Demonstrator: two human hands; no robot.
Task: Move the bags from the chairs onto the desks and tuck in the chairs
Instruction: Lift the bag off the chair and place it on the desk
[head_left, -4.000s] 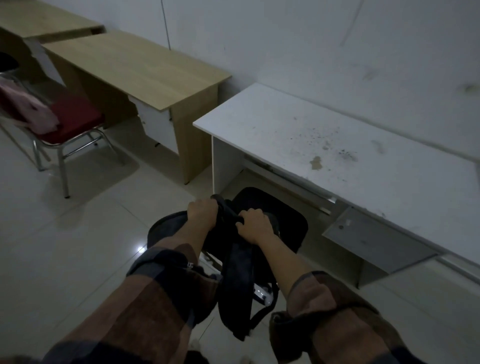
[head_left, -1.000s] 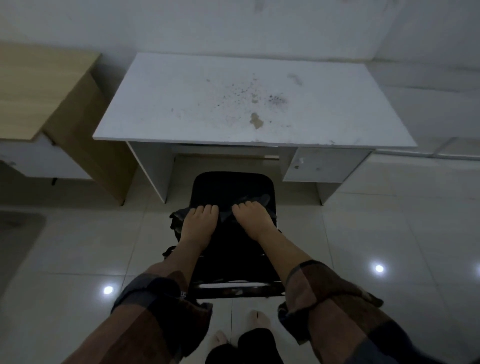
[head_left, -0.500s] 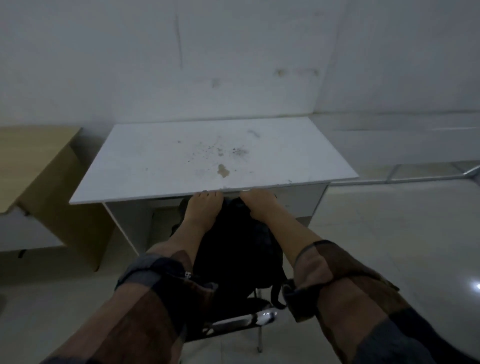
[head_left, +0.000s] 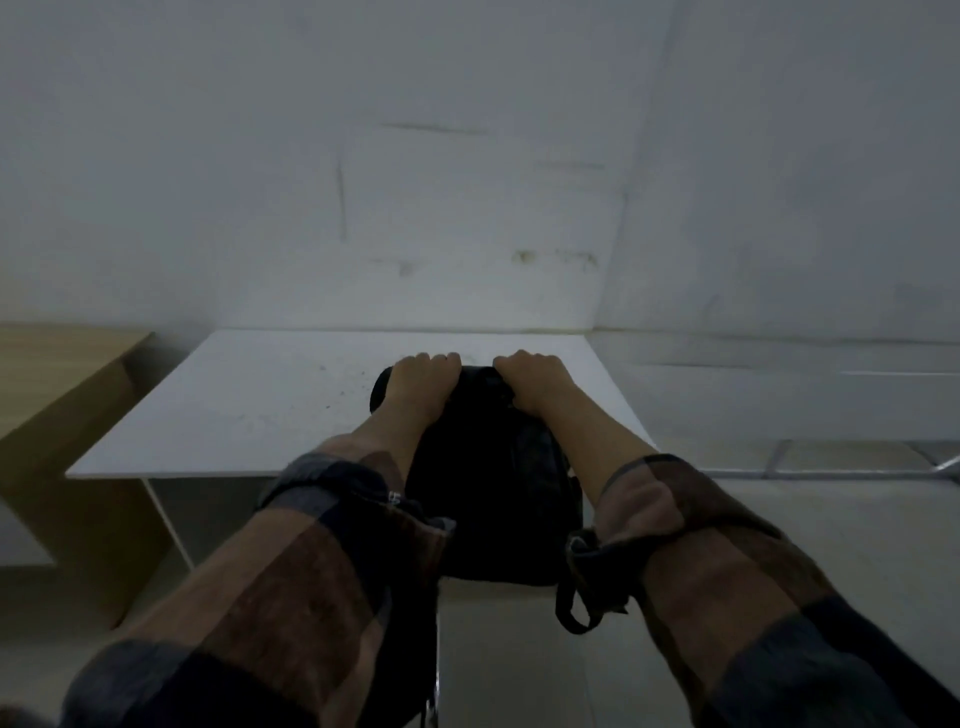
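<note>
Wooden desk (head_left: 57, 374) beside white desk (head_left: 249, 405), black bag (head_left: 488, 488) over its edge

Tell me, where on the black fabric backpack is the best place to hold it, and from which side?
Probably its top edge, from the near side above. The black fabric backpack hangs upright, its top over the white desk, and the left hand and right hand already grip there. The loose strap loop dangling below offers poorer control.

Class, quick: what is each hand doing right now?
Left hand: grips the top of the black bag.
Right hand: grips the bag's top too.
</note>
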